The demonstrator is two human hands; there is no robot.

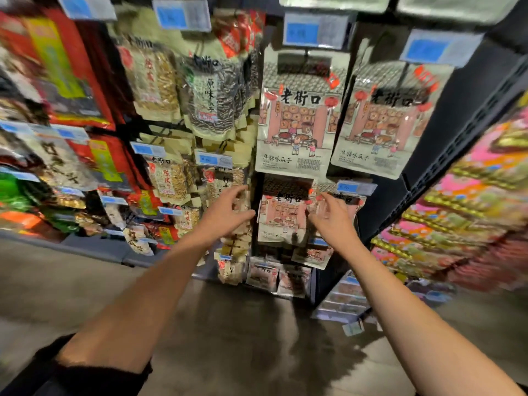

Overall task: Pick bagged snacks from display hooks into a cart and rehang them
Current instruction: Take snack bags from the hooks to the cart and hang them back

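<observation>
Both hands spread and empty, the left hand (228, 208) and right hand (331, 215) flank an upright snack bag (281, 217) hanging on its hook at frame centre, the right hand slightly nearer.

From my feed, two big snack bags (294, 112) (383, 115) hung side by side up top, a smaller bag (281, 215) below them, between the left hand (228, 212) and right hand (333, 217).
</observation>
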